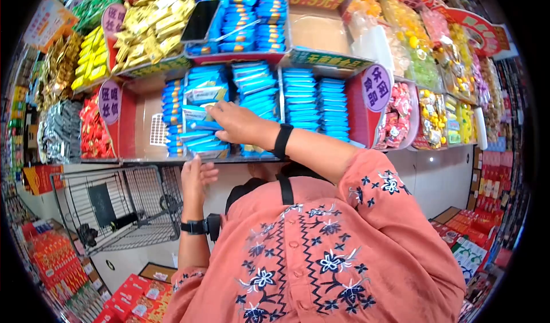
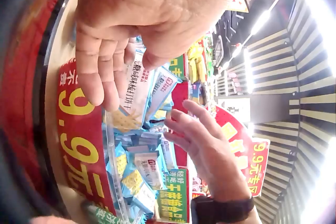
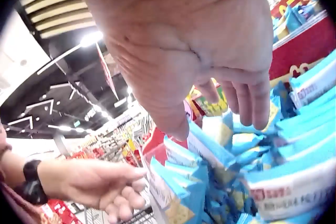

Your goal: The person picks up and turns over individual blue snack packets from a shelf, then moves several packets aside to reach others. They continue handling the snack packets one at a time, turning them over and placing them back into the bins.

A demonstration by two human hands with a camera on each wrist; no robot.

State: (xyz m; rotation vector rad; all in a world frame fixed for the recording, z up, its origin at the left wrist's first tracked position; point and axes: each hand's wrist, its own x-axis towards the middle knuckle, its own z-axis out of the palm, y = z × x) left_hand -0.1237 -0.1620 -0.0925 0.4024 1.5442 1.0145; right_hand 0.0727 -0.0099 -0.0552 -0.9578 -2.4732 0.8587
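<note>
My right hand [image 1: 243, 125] reaches over the display bin, its fingers at the upright blue-and-white cracker packets [image 3: 210, 145]. In the right wrist view its thumb and fingers are apart, with packets below and between them. My left hand [image 1: 196, 177] is at the bin's front edge, its fingers extended and apart. The left wrist view shows its fingers [image 2: 100, 71] in front of cracker packets [image 2: 137, 85] with white labels. A dark band is on each wrist.
More packet rows [image 1: 301, 99] stand to the right. A phone [image 1: 200, 22] rests on the upper tier, beside yellow packets [image 1: 154, 30]. A wire shopping cart [image 1: 120, 208] stands at lower left. Red boxes [image 1: 54, 254] are stacked on the floor beyond it.
</note>
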